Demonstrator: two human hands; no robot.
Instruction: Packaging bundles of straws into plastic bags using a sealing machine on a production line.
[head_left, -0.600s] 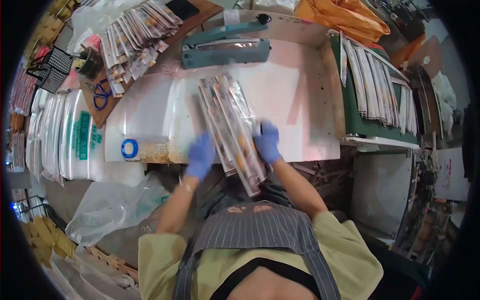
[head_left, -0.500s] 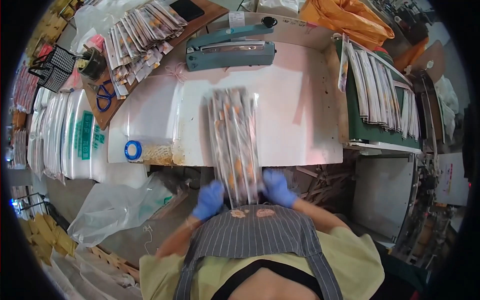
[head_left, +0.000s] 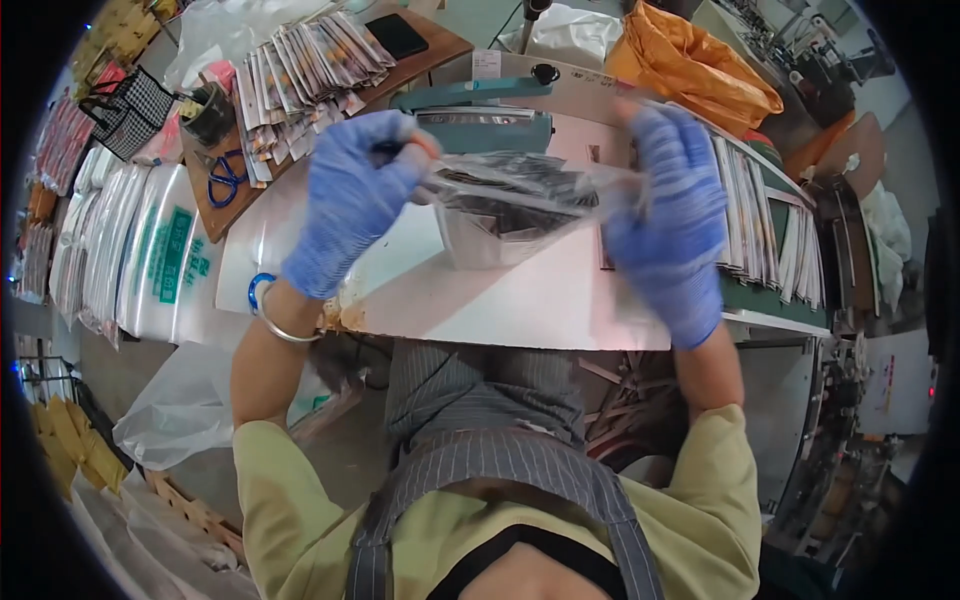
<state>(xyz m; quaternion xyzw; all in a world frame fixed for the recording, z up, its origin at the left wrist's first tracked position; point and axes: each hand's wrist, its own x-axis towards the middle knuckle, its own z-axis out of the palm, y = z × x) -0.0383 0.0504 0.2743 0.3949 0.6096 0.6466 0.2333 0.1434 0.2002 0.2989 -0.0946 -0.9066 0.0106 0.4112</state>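
Note:
Over the table I hold a clear plastic bag (head_left: pixel 515 195) with dark, flat packets inside. My left hand (head_left: pixel 350 200), in a blue knit glove with bare fingertips, is closed on the bag's left edge. My right hand (head_left: pixel 672 215), gloved alike and smeared by motion, grips its right edge between thumb and fingers, with one fingertip raised. Just behind the bag stands a teal heat sealer (head_left: pixel 490 130), partly covered by my left hand and the bag. The bag's lower part hangs above the white tabletop (head_left: pixel 400 300).
At the back left, a brown board (head_left: pixel 215 225) bears printed packets (head_left: pixel 300 80), a black phone (head_left: pixel 397 35) and blue scissors (head_left: pixel 226 178). Stacked plastic bags (head_left: pixel 150 250) lie left. A green bin (head_left: pixel 765 295) of upright packets stands right, an orange sack (head_left: pixel 690 75) behind.
Both hands have risen from the table's front edge to above its middle and spread apart. The upright bundle of packets at my lap is now out of sight there; a bag is stretched between my hands.

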